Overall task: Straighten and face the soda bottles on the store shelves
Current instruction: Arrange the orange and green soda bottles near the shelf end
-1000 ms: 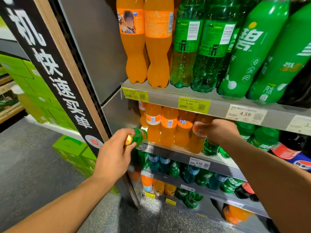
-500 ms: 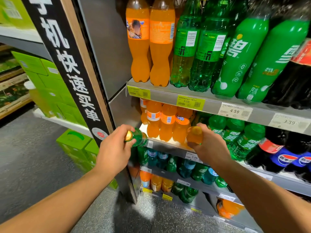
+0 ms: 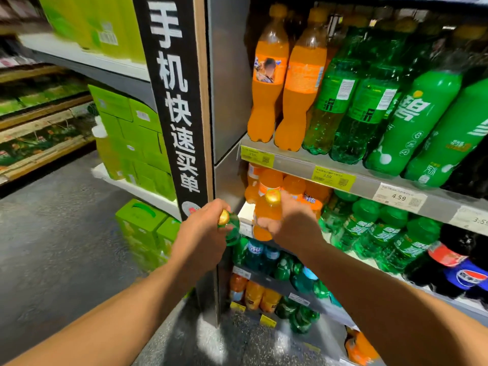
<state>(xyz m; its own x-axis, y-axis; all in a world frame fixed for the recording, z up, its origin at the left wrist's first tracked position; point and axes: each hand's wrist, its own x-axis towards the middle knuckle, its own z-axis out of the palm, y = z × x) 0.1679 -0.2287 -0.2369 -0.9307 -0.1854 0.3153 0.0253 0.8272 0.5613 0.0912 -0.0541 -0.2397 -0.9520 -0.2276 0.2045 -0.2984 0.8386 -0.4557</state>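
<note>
Beside the black sign post [image 3: 179, 101], the left hand [image 3: 203, 233] curls around a small green bottle [image 3: 233, 235] with a gold cap, holding it at the shelving unit's left edge. Just to its right, the right hand [image 3: 293, 225] grips an orange soda bottle [image 3: 266, 215], cap up, in front of the second shelf's orange row [image 3: 298, 186]. Green Sprite bottles [image 3: 369, 228] stand farther right.

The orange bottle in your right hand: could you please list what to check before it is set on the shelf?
1. Right hand grips orange bottle: ok.
2. Orange bottle upright, cap up: ok.
3. Its label faces front: cannot tell, blurred.
4. Free slot in the orange row: cannot tell, hidden.
5. Left hand grips green bottle: ok.
6. Green bottle upright: not ok, tilted.
</note>
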